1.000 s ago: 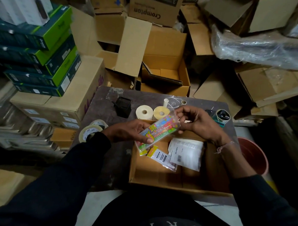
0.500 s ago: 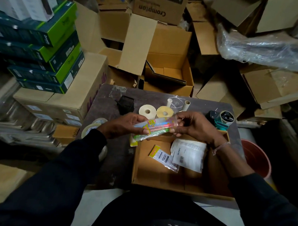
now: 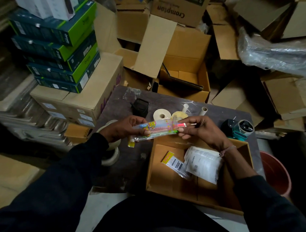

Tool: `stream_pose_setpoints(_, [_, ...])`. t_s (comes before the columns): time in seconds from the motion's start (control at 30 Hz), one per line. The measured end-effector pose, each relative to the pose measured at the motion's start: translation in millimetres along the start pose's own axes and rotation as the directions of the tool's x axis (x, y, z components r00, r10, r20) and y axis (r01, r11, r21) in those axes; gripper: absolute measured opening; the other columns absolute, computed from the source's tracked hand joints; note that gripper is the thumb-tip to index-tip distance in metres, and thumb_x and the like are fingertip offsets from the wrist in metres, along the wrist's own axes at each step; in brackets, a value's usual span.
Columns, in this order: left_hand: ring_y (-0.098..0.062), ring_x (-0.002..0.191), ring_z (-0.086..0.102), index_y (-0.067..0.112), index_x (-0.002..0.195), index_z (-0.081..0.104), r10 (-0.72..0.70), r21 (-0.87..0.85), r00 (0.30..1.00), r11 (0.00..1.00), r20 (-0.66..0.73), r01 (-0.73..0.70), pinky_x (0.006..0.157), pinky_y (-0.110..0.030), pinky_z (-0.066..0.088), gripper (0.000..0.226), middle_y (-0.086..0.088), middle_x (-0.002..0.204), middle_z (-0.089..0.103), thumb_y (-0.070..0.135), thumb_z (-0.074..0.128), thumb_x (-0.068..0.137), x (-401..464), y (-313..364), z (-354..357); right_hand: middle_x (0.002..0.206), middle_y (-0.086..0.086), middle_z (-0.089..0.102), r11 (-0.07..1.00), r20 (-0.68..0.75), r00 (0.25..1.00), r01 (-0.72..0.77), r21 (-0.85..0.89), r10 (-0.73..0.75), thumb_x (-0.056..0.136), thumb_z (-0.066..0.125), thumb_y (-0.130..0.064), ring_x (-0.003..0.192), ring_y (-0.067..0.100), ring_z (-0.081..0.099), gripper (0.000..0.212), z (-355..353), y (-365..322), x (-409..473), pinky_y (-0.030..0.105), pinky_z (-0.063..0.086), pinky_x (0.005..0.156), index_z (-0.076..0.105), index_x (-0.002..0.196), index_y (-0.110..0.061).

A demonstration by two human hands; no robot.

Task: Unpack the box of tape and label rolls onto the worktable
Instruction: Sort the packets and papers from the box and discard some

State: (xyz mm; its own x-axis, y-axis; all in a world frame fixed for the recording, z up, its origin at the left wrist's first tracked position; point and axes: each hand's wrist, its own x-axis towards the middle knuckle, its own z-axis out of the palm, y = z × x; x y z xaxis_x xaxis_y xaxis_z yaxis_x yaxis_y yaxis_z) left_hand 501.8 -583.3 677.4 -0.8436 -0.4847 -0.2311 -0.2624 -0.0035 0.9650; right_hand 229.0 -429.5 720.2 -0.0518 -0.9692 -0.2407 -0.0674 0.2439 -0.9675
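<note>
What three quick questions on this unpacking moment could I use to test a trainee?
1. True or false: the clear pouch of coloured pens is gripped by both the left hand and the right hand.
2. What remains in the open cardboard box: A) two flat packets, B) tape rolls, C) nothing?
3. Which tool sits on the worktable near the right hand?

Key: 1 true; 2 A; 3 the tape dispenser.
</note>
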Motion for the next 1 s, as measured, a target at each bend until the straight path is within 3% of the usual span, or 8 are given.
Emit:
stream_pose_setpoints(0.13, [-0.014, 0.092, 0.068, -0.009, 0.111, 0.067, -0.004, -0.026, 0.999, 1.0, -0.038, 0.003, 0.079, -0.022, 0.055, 0.028, -0.009, 0.104, 0.074, 0.002, 0.075, 0.087, -6.0, -5.8, -6.9, 0.097, 0.027, 0.074, 0.996, -0.028, 1.0, 0.003, 0.087, 0.0, 0.089, 0.071, -0.008, 0.085, 0.03, 0.073, 0.026, 12.2, 4.5, 10.5, 0.027, 0.062, 0.076, 0.071, 0.114, 0.0])
stream_pose_setpoints(0.33, [-0.008, 0.093, 0.068, 0.0, 0.106, 0.071, -0.042, -0.059, 0.996, 0.998, -0.081, 0.037, 0.078, -0.019, 0.054, 0.024, 0.001, 0.101, 0.075, 0.004, 0.078, 0.084, -17.1, -19.0, -18.6, 0.096, 0.021, 0.076, 0.999, -0.043, 0.999, 0.009, 0.044, -0.007, 0.09, 0.068, -0.006, 0.078, 0.022, 0.075, 0.023, 22.5, 4.5, 32.2, 0.026, 0.061, 0.079, 0.071, 0.112, 0.001])
stream_pose_setpoints(0.5, [-0.009, 0.089, 0.067, 0.008, 0.098, 0.074, -0.086, -0.027, 0.973, 0.996, -0.214, 0.082, 0.074, -0.021, 0.048, 0.034, 0.005, 0.094, 0.073, 0.029, 0.088, 0.076, -37.4, -37.2, -37.7, 0.105, 0.019, 0.075, 0.999, -0.056, 0.998, -0.021, -0.04, 0.019, 0.087, 0.071, -0.007, 0.098, 0.036, 0.072, 0.025, 13.4, -10.2, 60.3, 0.03, 0.061, 0.084, 0.072, 0.111, 0.003])
stream_pose_setpoints(0.6, [-0.009, 0.074, 0.055, 0.002, 0.085, 0.069, -0.087, -0.019, 0.934, 0.996, -0.347, 0.086, 0.064, -0.024, 0.039, 0.027, 0.0, 0.077, 0.058, 0.024, 0.084, 0.084, -50.4, -54.3, -43.6, 0.103, 0.023, 0.073, 0.977, -0.196, 0.979, 0.005, -0.215, -0.048, 0.087, 0.07, 0.001, 0.084, 0.014, 0.075, 0.026, 8.9, -24.6, 83.6, 0.019, 0.059, 0.069, 0.066, 0.106, 0.018])
stream_pose_setpoints(0.7, [-0.015, 0.078, 0.06, -0.005, 0.098, 0.07, -0.152, -0.103, 0.894, 0.988, -0.421, 0.119, 0.069, -0.032, 0.045, 0.031, -0.008, 0.085, 0.064, 0.023, 0.079, 0.088, -59.8, -71.5, -42.3, 0.095, 0.011, 0.076, 0.845, -0.333, 0.918, 0.003, -0.535, -0.214, 0.086, 0.075, -0.01, 0.083, 0.014, 0.072, 0.016, 15.6, -29.9, 122.9, 0.029, 0.061, 0.075, 0.075, 0.098, 0.0])
stream_pose_setpoints(0.8, [-0.019, 0.088, 0.062, -0.009, 0.11, 0.068, -0.197, -0.183, 0.873, 0.975, -0.446, 0.126, 0.075, -0.034, 0.048, 0.042, -0.011, 0.096, 0.067, 0.02, 0.083, 0.084, -64.1, -87.3, -40.2, 0.096, 0.004, 0.075, 0.665, -0.299, 0.891, 0.003, -0.747, -0.34, 0.086, 0.074, -0.013, 0.086, 0.014, 0.069, 0.014, 35.8, -19.3, 172.4, 0.03, 0.058, 0.078, 0.078, 0.099, -0.01])
stream_pose_setpoints(0.87, [-0.019, 0.088, 0.063, -0.01, 0.111, 0.067, -0.221, -0.208, 0.854, 0.969, -0.471, 0.136, 0.07, -0.026, 0.051, 0.04, -0.012, 0.097, 0.069, 0.013, 0.083, 0.083, -64.5, -92.7, -37.4, 0.101, 0.007, 0.073, 0.549, -0.199, 0.926, 0.011, -0.836, -0.321, 0.087, 0.07, -0.007, 0.087, 0.017, 0.068, 0.016, 52.3, -7.6, 203.8, 0.029, 0.056, 0.078, 0.077, 0.1, -0.009])
stream_pose_setpoints(1.0, [-0.015, 0.087, 0.069, -0.007, 0.111, 0.068, -0.237, -0.271, 0.847, 0.956, -0.475, 0.116, 0.071, -0.022, 0.055, 0.031, -0.012, 0.101, 0.075, 0.004, 0.079, 0.084, -66.4, -99.7, -34.0, 0.102, 0.019, 0.07, 0.38, -0.112, 0.971, -0.023, -0.925, -0.212, 0.086, 0.061, 0.001, 0.088, 0.036, 0.07, 0.017, 79.8, 12.6, 239.5, 0.044, 0.059, 0.079, 0.074, 0.096, -0.001])
